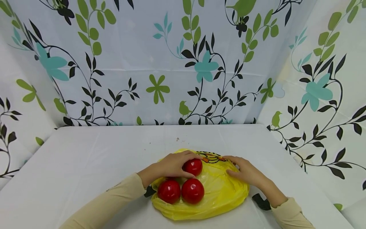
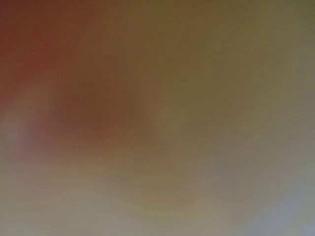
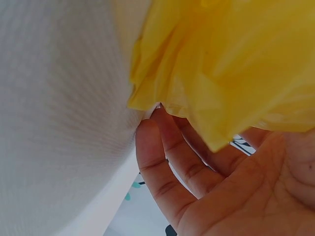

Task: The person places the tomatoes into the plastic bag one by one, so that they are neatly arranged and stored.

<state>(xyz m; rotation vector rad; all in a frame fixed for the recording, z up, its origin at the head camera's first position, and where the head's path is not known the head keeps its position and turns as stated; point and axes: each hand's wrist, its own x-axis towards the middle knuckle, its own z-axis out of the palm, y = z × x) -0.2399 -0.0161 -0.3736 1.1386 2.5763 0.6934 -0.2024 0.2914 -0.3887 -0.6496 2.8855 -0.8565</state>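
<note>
A yellow plastic bag point(image 1: 221, 198) lies on the table with shiny red balls on it. My left hand point(image 1: 175, 164) curves over its far left part, fingers and thumb round one red ball point(image 1: 194, 167). Two more red balls, one on the left point(image 1: 169, 191) and one on the right point(image 1: 193, 191), sit side by side just nearer to me. My right hand point(image 1: 246, 171) rests at the bag's right edge, thumb on top. In the right wrist view, its loosely bent fingers point(image 3: 165, 184) lie beside the bag, whose folds point(image 3: 231, 73) hang over the palm. The left wrist view is a blur.
The bag lies on a white table point(image 1: 94, 159). Behind it and at both sides hangs a cloth point(image 1: 128, 47) printed with leaves and flowers. Dark crumbs point(image 1: 178, 139) lie beyond the bag. A black strap piece point(image 1: 261, 202) is at my right wrist.
</note>
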